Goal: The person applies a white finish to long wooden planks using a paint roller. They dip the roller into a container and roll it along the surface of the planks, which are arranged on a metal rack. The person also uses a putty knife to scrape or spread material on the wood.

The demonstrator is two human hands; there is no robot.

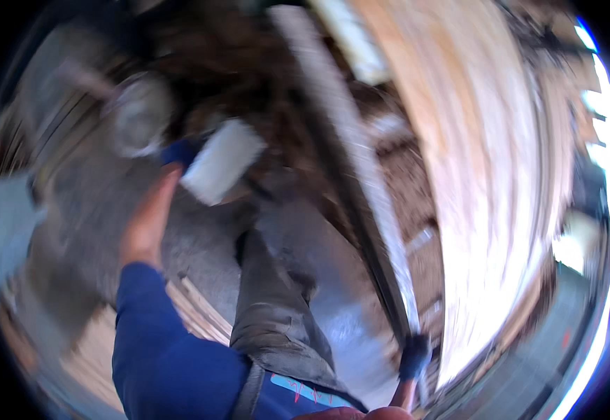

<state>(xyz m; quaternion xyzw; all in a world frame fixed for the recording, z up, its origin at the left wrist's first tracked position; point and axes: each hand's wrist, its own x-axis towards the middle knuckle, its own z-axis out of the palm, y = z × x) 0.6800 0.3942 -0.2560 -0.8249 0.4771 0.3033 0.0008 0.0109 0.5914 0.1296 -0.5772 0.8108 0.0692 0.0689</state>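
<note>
My left hand (181,152), in a dark blue glove, reaches forward at the end of a bare forearm. It is closed at the left edge of a pale rectangular block (224,161), which is held tilted above the floor; motion blur hides the separate fingers. Low on the right, my right hand (415,355), also in a dark glove, is closed around the near end of a long grey beam (347,133). That beam runs away from me toward the top of the view.
A wide light wooden plank (469,161) lies right of the beam, with a shorter pale piece (354,45) beside its far end. A blurred round pale thing (143,115) stands at the upper left. Thin wooden strips (203,308) lie by my left side. Brown debris (410,182) covers the ground between beam and plank.
</note>
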